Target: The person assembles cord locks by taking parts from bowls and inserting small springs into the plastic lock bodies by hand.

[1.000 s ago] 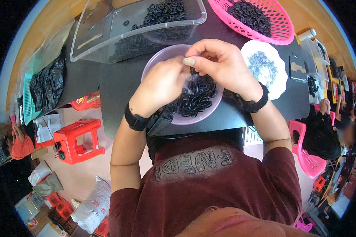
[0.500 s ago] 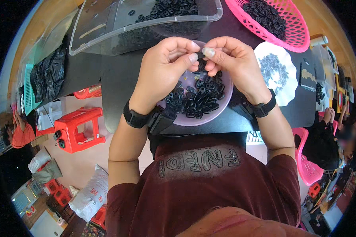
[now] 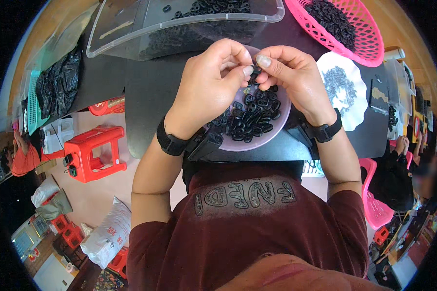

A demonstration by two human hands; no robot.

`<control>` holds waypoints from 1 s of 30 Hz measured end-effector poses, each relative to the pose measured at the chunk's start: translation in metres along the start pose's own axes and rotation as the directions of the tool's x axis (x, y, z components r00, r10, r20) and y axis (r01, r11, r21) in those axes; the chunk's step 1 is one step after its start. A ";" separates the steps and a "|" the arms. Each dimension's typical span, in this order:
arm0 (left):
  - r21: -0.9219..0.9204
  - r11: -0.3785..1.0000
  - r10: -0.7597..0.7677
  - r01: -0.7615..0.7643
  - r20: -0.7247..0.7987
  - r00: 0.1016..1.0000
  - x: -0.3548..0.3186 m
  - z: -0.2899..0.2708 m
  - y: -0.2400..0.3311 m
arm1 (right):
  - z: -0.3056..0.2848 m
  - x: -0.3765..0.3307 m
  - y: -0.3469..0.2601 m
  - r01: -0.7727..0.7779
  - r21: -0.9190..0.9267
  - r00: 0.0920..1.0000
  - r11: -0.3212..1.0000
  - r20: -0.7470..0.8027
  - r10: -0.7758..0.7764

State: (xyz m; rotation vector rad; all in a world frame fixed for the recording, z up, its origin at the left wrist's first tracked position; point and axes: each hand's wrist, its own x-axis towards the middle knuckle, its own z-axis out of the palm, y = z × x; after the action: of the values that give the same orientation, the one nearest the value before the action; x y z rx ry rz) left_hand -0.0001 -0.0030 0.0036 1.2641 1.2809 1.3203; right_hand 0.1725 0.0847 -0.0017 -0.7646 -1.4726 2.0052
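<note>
Over a lilac bowl (image 3: 238, 147), my left hand (image 3: 211, 80) and my right hand (image 3: 291, 75) meet with thumbs and forefingers pinched. Between their fingertips is a small black piece (image 3: 255, 69), mostly hidden by the fingers; both hands seem to grip it. Many glossy black oval pieces with holes (image 3: 250, 119) fill much of the bowl. To the right of my right hand stands a white scalloped plate (image 3: 357, 97) holding a heap of small dark slender bits (image 3: 340, 82).
A clear plastic bin (image 3: 131, 36) with more black pieces stands at the back left. A pink basket (image 3: 371, 43) of black pieces is at the back right. A red stool (image 3: 94, 153) is left of the dark table (image 3: 150, 102). Other people sit at the far right.
Both hands have shifted slightly to the right, still pinched together over the bowl. The view has moved a little, so the bowl and containers appear slightly displaced.
</note>
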 end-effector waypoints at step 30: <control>-0.009 0.999 0.031 -0.032 -0.110 0.993 0.004 -0.001 -0.004 | 0.002 -0.002 -0.009 0.088 -0.137 0.995 0.987 -0.034 -0.094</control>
State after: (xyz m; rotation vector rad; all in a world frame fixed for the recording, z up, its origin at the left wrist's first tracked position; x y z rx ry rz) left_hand -0.0016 0.0009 0.0002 1.2227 1.3331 1.4347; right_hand 0.1737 0.0844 0.0079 -0.7747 -1.6037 1.8263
